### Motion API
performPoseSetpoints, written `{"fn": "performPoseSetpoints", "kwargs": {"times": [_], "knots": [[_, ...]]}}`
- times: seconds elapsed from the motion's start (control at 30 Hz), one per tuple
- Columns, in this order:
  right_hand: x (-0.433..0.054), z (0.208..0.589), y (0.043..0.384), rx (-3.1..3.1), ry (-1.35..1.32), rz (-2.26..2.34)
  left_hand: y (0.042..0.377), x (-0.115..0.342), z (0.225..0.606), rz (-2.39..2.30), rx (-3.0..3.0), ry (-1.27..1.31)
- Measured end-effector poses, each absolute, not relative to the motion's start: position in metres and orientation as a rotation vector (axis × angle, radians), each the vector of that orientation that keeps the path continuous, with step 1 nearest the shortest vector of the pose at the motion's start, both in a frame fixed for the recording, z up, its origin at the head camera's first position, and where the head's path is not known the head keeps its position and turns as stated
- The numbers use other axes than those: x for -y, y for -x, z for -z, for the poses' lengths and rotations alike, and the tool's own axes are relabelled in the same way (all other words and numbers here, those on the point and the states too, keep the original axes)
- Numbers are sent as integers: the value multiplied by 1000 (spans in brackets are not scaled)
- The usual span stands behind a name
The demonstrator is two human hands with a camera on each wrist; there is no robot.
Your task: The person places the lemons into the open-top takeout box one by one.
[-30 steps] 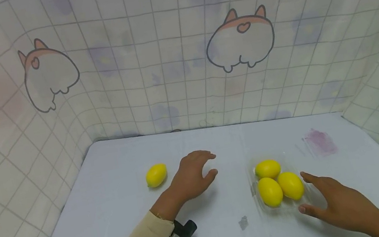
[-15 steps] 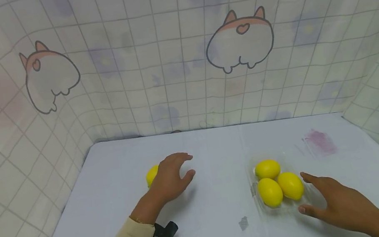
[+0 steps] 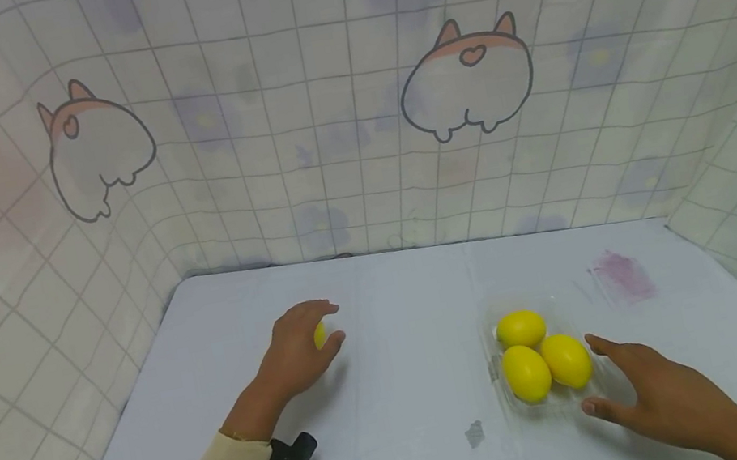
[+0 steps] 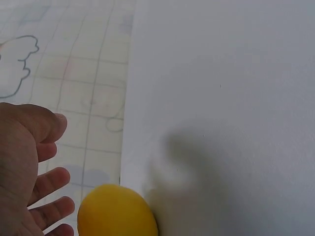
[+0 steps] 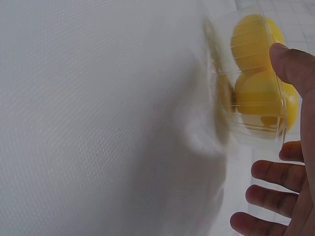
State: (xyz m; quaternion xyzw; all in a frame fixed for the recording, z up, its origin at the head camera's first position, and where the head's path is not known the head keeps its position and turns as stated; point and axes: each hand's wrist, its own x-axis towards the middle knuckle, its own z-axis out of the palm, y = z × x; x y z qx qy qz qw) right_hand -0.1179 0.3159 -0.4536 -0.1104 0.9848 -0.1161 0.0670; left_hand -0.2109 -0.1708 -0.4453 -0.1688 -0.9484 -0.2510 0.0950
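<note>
My left hand (image 3: pixel 292 350) is over a single yellow lemon (image 3: pixel 320 335) on the left half of the table, its fingers and thumb spread apart. The palm hides most of that lemon from the head view. In the left wrist view the lemon (image 4: pixel 117 214) shows beside the loosely bent fingers, with a gap between. On the right, a clear plastic container (image 3: pixel 493 369) holds three lemons (image 3: pixel 527 373). My right hand (image 3: pixel 663 392) stands at the container's right side, thumb and fingers apart. In the right wrist view its thumb (image 5: pixel 290 61) overlaps the container's rim (image 5: pixel 280 125).
A white cover lies over the table (image 3: pixel 415 452). Grid-patterned cloth (image 3: pixel 346 102) with cartoon animals surrounds it at the back and sides. A grey patch (image 3: pixel 474 433) lies near the container, and a pinkish stain (image 3: pixel 622 276) marks the back right. A black wrist device (image 3: pixel 292 451) sits below my left sleeve.
My left hand has moved left across the table, from right of the single lemon to over it. My right hand and the container with its lemons have stayed in place.
</note>
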Motion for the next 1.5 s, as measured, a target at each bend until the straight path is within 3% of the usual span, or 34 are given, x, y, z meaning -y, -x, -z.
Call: {"fn": "performPoseSetpoints", "kwargs": {"times": [0.5,1.5], "knots": [[-315,453,118,-2964,328,344,212,207,456,750,2889,387],[-316,453,115,-2985,359,376,205,225,459,832,2973,369]]}}
